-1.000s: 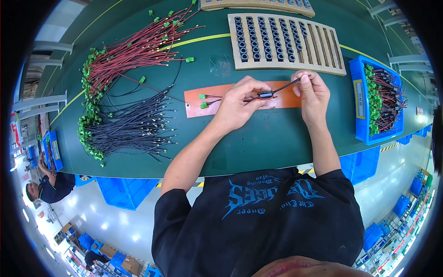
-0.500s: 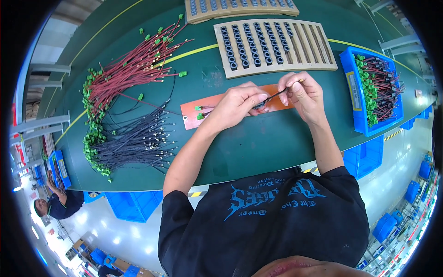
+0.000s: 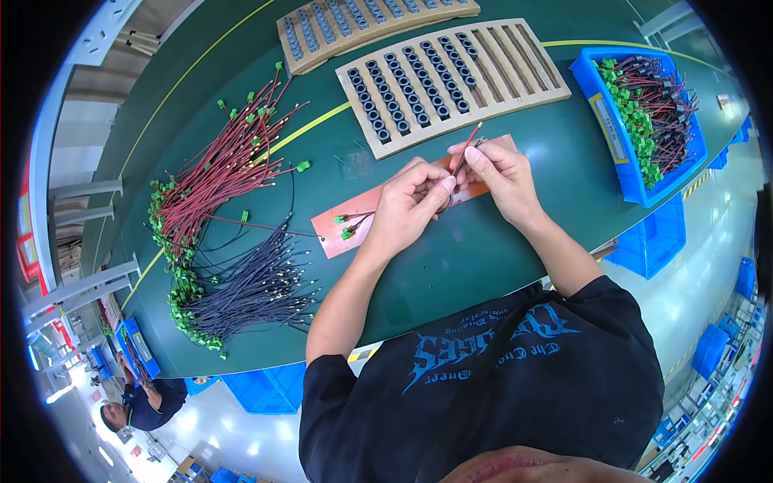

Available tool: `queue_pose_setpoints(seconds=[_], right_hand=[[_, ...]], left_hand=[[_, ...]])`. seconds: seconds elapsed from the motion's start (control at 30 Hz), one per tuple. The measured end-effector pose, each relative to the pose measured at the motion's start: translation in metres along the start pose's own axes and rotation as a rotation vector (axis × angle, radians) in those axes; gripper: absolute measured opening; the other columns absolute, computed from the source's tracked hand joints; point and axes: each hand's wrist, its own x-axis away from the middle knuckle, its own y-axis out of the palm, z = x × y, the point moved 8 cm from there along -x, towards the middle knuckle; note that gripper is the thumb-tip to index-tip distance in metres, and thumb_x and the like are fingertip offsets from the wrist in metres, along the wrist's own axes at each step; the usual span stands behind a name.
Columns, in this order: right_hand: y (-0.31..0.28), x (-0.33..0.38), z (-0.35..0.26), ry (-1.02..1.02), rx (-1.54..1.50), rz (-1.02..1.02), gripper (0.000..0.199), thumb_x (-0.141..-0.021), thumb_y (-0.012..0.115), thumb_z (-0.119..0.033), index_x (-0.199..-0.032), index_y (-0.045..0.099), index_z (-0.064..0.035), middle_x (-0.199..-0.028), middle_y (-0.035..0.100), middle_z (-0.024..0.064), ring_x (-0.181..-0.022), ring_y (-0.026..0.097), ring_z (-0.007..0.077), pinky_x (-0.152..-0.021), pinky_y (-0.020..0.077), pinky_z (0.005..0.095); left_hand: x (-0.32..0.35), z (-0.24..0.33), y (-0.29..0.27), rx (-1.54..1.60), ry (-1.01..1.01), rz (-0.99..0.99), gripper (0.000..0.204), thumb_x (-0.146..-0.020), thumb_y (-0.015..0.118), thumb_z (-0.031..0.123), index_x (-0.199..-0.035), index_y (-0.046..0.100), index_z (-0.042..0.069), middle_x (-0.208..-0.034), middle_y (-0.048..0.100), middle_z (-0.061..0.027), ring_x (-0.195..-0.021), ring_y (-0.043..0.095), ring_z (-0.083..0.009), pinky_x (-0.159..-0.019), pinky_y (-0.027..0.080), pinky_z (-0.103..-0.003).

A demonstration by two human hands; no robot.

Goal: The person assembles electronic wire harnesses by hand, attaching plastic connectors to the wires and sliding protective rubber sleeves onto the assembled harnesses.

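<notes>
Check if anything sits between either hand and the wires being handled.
Nothing visible does. The left hand and the right hand both grip the wires, over the orange strip. The hands cover the middle of the wires, so what lies inside the grip can't be told.

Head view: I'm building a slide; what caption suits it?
Left hand and right hand hold thin wires over an orange strip, with a filled blue bin at right.

connectors (image 3: 349, 233): green | wires (image 3: 473, 136): red, black | strip (image 3: 354, 208): orange | bin (image 3: 676, 179): blue
</notes>
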Motion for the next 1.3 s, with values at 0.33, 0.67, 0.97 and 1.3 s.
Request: queue_pose_setpoints(seconds=[0.33, 0.67, 0.97, 1.3], right_hand=[[-0.002, 0.002, 0.004, 0.051, -0.033, -0.041, 0.031, -0.105, 0.056, -0.024, -0.102, 0.072, 0.0026, -0.079, 0.061, 0.0001, -0.071, 0.058, 0.0050, -0.060, 0.0507, 0.0206], [0.002, 0.001, -0.002, 0.003, -0.015, -0.024, 0.027, -0.104, 0.058, -0.018, -0.096, 0.072, 0.0045, -0.080, 0.061, 0.0024, -0.070, 0.058, 0.0059, -0.059, 0.0488, 0.0200], [0.004, 0.002, 0.001, -0.052, 0.013, -0.080, 0.026, -0.104, 0.057, -0.017, -0.111, 0.073, 0.0035, -0.072, 0.055, 0.0015, -0.065, 0.052, 0.0058, -0.060, 0.0442, 0.0222], [0.006, 0.005, 0.004, 0.024, 0.001, -0.096, 0.031, -0.106, 0.055, -0.020, -0.114, 0.071, 0.0044, -0.070, 0.057, 0.0011, -0.062, 0.050, 0.0056, -0.058, 0.0439, 0.0224]], left_hand=[[0.000, 0.003, 0.005, 0.024, -0.036, -0.081, 0.013, -0.103, 0.057, 0.009, -0.097, 0.060, -0.003, -0.093, 0.056, -0.0056, -0.068, 0.058, -0.0095, -0.059, 0.048, -0.024], [0.001, 0.000, 0.008, 0.022, -0.087, -0.160, 0.014, -0.102, 0.058, 0.010, -0.097, 0.061, -0.002, -0.091, 0.061, -0.0060, -0.070, 0.060, -0.0100, -0.061, 0.049, -0.024], [0.000, 0.009, 0.013, -0.076, -0.019, -0.058, 0.018, -0.104, 0.055, 0.016, -0.098, 0.063, 0.001, -0.088, 0.063, -0.0029, -0.067, 0.055, -0.0067, -0.053, 0.045, -0.022], [0.002, 0.005, 0.014, -0.014, -0.112, -0.146, 0.021, -0.105, 0.053, 0.019, -0.098, 0.064, 0.002, -0.088, 0.064, -0.0016, -0.068, 0.053, -0.0053, -0.056, 0.046, -0.021]])
